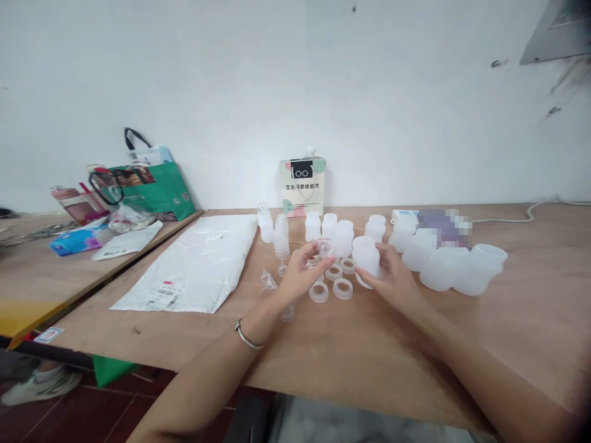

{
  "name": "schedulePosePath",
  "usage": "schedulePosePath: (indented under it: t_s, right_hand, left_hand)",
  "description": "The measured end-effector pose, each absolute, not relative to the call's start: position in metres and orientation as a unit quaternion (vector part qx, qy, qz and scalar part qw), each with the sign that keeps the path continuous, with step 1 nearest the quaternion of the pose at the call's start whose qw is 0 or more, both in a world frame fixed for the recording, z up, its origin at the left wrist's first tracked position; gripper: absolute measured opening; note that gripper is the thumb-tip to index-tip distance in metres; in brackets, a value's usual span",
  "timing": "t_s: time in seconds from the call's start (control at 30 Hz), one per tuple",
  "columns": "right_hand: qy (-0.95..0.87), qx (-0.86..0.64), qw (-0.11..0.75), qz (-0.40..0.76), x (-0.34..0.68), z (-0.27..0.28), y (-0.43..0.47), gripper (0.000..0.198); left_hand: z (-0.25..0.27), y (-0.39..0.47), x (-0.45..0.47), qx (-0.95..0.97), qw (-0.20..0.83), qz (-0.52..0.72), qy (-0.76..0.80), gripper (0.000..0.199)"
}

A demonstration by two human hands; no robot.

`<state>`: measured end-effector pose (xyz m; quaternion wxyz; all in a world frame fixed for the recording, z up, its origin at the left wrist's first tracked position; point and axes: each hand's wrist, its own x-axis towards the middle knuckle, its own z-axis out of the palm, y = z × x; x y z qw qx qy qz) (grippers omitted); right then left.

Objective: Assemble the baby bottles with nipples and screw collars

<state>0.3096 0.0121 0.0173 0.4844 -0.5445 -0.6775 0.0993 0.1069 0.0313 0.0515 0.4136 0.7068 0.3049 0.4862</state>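
Observation:
My right hand [392, 274] is wrapped round a frosted white baby bottle body [366, 253], held upright with its open neck up. In my left hand [300, 274], thumb and fingers pinch a clear soft piece that looks like a bottle nipple [325, 247]. The two hands are a short way apart. Below them on the table lie several translucent collar rings [342, 288]. Near my left wrist rest a few clear nipples [268, 280]. Behind stand several more bottle bodies [343, 237] and a stack of clear domed covers [281, 235].
More bottle bodies [480, 271] stand in a group on the right. A white mailing bag [194, 261] covers the table's left part. At the wall stands a paper bag [303, 187]; a green bag [161, 191] and tissue pack [77, 237] sit on the adjoining table.

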Motion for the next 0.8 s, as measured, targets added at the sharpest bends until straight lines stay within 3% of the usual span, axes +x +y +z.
schedulePosePath:
  t_s: [0.2, 0.6, 0.8]
  right_hand:
    - [-0.764, -0.482, 0.425, 0.058, 0.294, 0.026, -0.007, 0.052]
    - [-0.770, -0.458, 0.428, -0.118, 0.293, 0.014, -0.004, 0.050]
    - [-0.765, -0.475, 0.435, 0.000, 0.291, 0.017, -0.007, 0.050]
  left_hand:
    - [0.048, 0.036, 0.107, 0.703, 0.408, 0.493, 0.309, 0.033]
    - [0.041, 0.037, 0.105, 0.712, 0.400, 0.457, 0.353, 0.036]
    - [0.045, 0.038, 0.101, 0.721, 0.446, 0.429, 0.312, 0.035]
